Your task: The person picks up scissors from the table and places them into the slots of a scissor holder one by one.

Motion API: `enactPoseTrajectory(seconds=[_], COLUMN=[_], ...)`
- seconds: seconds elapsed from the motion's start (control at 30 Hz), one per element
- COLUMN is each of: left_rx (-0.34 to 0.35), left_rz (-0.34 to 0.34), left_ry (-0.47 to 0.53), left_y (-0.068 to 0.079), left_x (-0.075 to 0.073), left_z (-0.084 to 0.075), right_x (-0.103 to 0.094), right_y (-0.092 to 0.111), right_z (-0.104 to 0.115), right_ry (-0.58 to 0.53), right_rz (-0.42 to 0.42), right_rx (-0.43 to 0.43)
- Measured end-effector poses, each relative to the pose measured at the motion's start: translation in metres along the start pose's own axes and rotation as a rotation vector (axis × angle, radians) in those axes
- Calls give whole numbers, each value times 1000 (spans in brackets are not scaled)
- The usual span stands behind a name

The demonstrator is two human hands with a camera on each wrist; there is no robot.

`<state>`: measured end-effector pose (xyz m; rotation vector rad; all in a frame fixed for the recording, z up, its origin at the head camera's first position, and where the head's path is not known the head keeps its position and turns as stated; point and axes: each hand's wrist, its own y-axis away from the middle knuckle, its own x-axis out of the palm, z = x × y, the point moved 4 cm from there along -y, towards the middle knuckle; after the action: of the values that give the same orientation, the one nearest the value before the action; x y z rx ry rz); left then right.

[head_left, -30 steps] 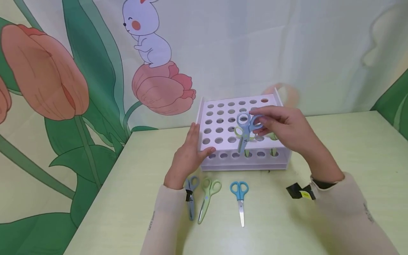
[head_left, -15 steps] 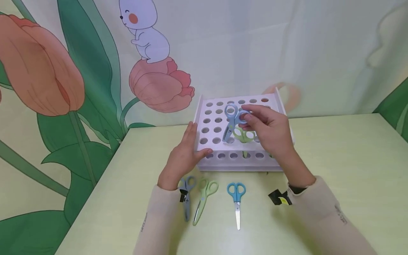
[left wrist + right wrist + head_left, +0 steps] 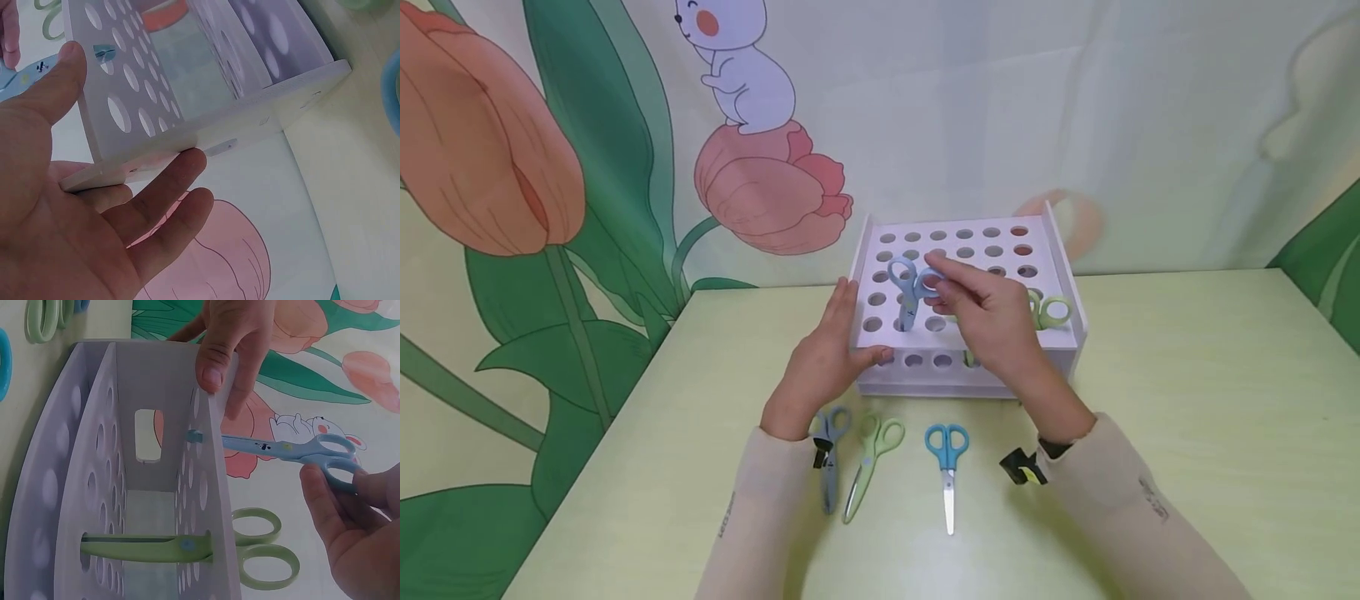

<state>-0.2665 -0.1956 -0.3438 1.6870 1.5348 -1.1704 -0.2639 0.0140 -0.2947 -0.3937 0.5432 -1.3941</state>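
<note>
My right hand (image 3: 992,312) pinches a pair of light blue scissors (image 3: 908,304) by one handle ring, blades down. In the right wrist view the scissors' tip (image 3: 195,435) pokes through a hole in the top board. The white rack (image 3: 955,389) has rows of round holes on two levels. At its left front corner my left hand (image 3: 820,362) grips it, thumb over the top board's front and fingers against the outer side panel (image 3: 212,140). Green scissors (image 3: 147,547) stand through both levels nearby. Another green pair's handle (image 3: 1043,314) shows at the rack's right.
On the table (image 3: 1195,367) before the rack lie grey-blue scissors (image 3: 829,479), partly behind the left wrist, green scissors (image 3: 863,477) and blue-handled scissors with metal blades (image 3: 949,492). A printed curtain (image 3: 985,108) hangs behind the table.
My right hand has carried the light blue scissors left across the rack and put their tip into a front-area hole. The left hand keeps its place on the rack.
</note>
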Motion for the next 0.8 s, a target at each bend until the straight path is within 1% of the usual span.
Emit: enactPoseTrajectory(seconds=[0.07, 0.13, 0.3, 0.37, 0.4, 0.6, 0.8], left_rx=[-7, -11, -8, 0, 6, 20, 21], left_rz=[5, 9, 9, 5, 1, -12, -7], left_ry=[-1, 3, 15, 14, 15, 15, 27], left_y=[0, 0, 2, 2, 2, 1, 0], left_x=[1, 1, 1, 0, 0, -1, -1], left_z=[0, 0, 0, 0, -1, 0, 0], right_x=[1, 4, 14, 17, 18, 20, 22], right_y=[-1, -2, -4, -3, -3, -3, -3], right_z=[-2, -3, -5, -8, -10, -14, -16], right_ry=[24, 72, 266, 319, 338, 353, 454], right_rz=[2, 4, 42, 68, 77, 119, 153], right_rx=[0, -10, -81, -96, -101, -81, -84])
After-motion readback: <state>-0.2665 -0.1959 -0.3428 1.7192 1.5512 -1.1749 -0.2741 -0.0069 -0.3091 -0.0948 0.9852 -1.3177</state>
